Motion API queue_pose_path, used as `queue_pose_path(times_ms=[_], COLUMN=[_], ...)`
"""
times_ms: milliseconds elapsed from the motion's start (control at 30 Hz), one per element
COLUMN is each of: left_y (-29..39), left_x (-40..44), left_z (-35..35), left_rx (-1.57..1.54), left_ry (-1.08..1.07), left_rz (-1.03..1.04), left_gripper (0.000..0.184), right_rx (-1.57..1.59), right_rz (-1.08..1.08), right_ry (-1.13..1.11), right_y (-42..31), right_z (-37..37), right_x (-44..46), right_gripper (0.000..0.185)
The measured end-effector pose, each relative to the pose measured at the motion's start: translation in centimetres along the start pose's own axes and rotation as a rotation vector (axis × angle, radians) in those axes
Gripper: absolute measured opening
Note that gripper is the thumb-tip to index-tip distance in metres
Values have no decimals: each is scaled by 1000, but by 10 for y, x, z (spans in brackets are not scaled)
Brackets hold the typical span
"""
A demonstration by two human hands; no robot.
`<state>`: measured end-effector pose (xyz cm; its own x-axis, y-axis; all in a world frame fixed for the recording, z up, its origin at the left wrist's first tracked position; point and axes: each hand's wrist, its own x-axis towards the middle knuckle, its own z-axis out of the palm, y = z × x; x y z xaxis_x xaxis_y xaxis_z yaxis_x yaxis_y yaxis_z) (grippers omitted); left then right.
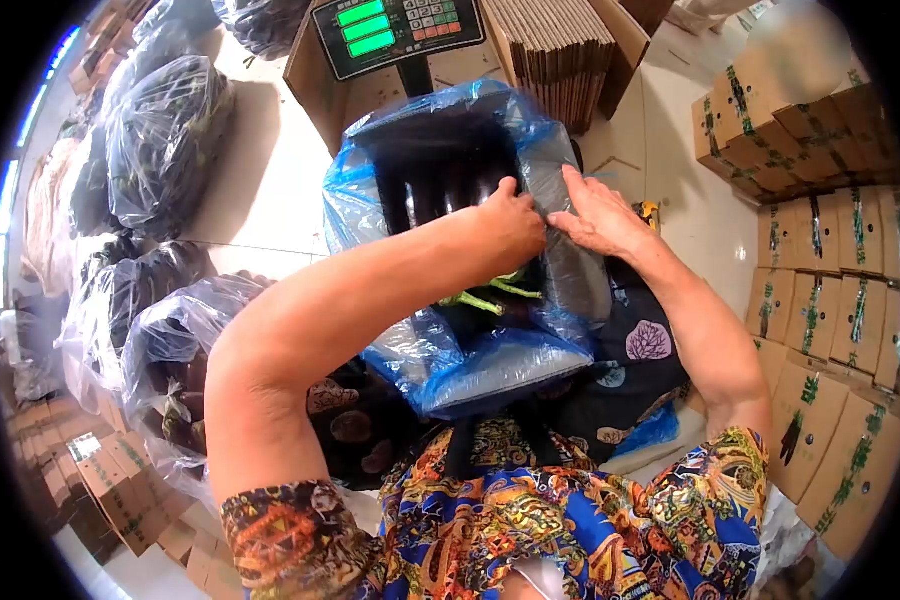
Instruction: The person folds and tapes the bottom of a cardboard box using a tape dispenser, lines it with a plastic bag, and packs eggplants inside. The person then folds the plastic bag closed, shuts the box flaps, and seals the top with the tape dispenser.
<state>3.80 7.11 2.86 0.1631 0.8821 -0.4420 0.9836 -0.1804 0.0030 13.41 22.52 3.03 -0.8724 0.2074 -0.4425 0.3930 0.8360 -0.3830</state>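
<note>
Eggplants (455,182), dark, green-stemmed: inside blue-lined box (510,378), centre of view. Left hand (515,222): fingers curled, at box's three o'clock side; cannot tell what, if anything, it grips. Right hand (600,215): thumb and fingers wide apart, just beyond, three o'clock. Scale display (395,30): twelve o'clock.

There is room over the floor (685,160) right of the blue bag (510,380), but the scale screen (395,35) blocks its far end and full bags (165,130) crowd the left.
</note>
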Motion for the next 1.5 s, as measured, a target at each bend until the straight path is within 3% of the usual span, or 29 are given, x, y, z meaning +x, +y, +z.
queue_pose_path(times_ms=[100,133,233,267,400,500,533,567,633,667,733,800,1100,1333,1500], left_y=[1,2,2,-1,4,5,1,-1,-6,-6,-8,-14,-46,-62,-74], left_x=[-27,-42,-44,-35,-19,-34,-46,-58,-79,-89,-109,-124,-150,-161,-165], left_z=[33,32,52,62,77,69,57,44,31,21,12,7,11,6,14], left_rx=[-180,-373,-555,-485,-440,-633,-666,-655,-715,-727,-749,-798,-918,-903,-1010], left_ry=[482,583,638,627,630,735,810,847,719,882,857,838,982,1055,1128], left_rz=[-89,-144,-168,-156,-183,-189,-137,-134,-95,-97,-141,-176,-302,-465,-607], left_gripper=[30,46,60,66,70,73,77,62,45,33,31,25,22,31,27], right_rx=[29,55,83,63,67,77,91,34,-80,59,339,483,639,606,684], right_rz=[-40,-28,4,12,-4,-62,-46,-72,-123,-101,-56,2,69,82,52], right_ry=[-23,-31,-41,-34,-19,43,99,222,472,514,588,515,309,269,334], right_y=[1,-1,-3,-1,1,1,2,5,7,4,-4,0,4,-10,-11], right_z=[1,0,0,2,2,3,3,1,-9,-16,-31,-35,-27,-32,-29], right_x=[-3,-4,-4,-3,-6,-11,-14,-15,-18,-20,-22,-25,-20,-15,-14], right_gripper=[86,87,88,88,86,82,73,70,63,59,52,51,50,49,36])
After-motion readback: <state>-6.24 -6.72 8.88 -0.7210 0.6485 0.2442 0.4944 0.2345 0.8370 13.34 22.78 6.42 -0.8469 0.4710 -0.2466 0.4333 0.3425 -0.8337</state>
